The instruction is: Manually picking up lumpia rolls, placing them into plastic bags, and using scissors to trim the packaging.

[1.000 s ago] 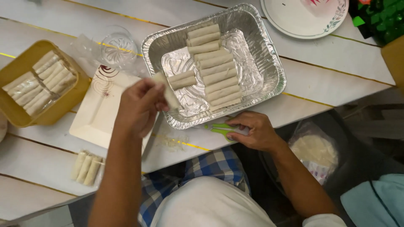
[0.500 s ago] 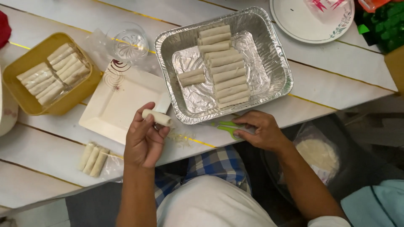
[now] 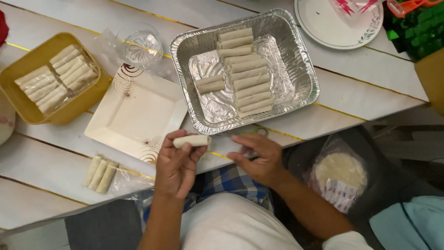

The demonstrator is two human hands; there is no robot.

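Left hand [image 3: 175,167] raised, palm toward the body, fingers curled, thumb and fingertips pinched shut at the top. Right hand [image 3: 257,156] lowered, palm down, fingers loosely bent and pointing left. Both forearms extended forward from the torso, wrists apart.

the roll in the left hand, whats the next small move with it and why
Probably carry the roll up into the foil tray and lay it beside the two short rolls in the left column. The left hand holds it wrapped and closed just below the tray, that column has bare foil, and the right hand rests on green scissors.
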